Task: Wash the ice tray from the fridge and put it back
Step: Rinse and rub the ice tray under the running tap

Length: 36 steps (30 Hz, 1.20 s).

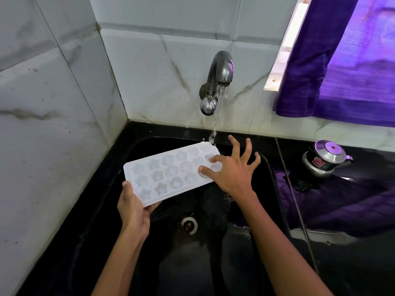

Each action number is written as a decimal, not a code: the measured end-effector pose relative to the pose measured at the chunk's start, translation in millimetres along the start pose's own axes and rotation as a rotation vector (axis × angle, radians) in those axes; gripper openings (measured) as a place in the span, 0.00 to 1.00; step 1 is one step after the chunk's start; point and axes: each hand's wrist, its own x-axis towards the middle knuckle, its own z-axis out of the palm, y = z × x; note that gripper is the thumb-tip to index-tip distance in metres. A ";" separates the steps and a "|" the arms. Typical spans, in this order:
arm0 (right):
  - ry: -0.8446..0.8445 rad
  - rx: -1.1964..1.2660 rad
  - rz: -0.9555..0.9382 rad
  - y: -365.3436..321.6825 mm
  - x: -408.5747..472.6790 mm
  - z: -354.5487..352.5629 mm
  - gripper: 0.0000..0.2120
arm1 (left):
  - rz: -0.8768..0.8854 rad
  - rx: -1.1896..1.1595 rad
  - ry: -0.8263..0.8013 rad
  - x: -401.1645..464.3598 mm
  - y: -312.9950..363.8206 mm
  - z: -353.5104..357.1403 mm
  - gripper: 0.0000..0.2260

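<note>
A white ice tray (168, 171) with star and flower shaped cells is held tilted over the black sink (136, 146). My left hand (133, 207) grips its near left corner from below. My right hand (233, 169) is spread open, with thumb and forefinger pressing into cells at the tray's right end. Water runs from the metal tap (218, 80) on the tiled wall and hits the tray's far right corner.
The sink drain (188, 224) lies below the tray. A small steel pot with a lid (326, 158) stands on the black counter to the right. A purple curtain (342, 60) hangs at the upper right. Tiled walls close off the left and back.
</note>
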 end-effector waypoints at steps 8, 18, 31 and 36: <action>-0.095 -0.041 0.020 -6.3 -3.2 -11.0 0.25 | -0.035 0.031 -0.109 6.1 7.8 -0.8 0.19; -0.169 0.065 0.097 -11.3 -3.4 -18.8 0.24 | -0.066 0.053 -0.187 12.4 13.2 -7.0 0.20; 0.107 0.191 0.041 -21.1 -17.7 7.3 0.23 | 0.039 -0.019 -0.072 12.7 13.9 -15.8 0.18; -0.058 0.130 -0.166 -7.1 -6.5 8.1 0.22 | 0.069 -0.049 -0.009 14.9 19.6 -6.3 0.16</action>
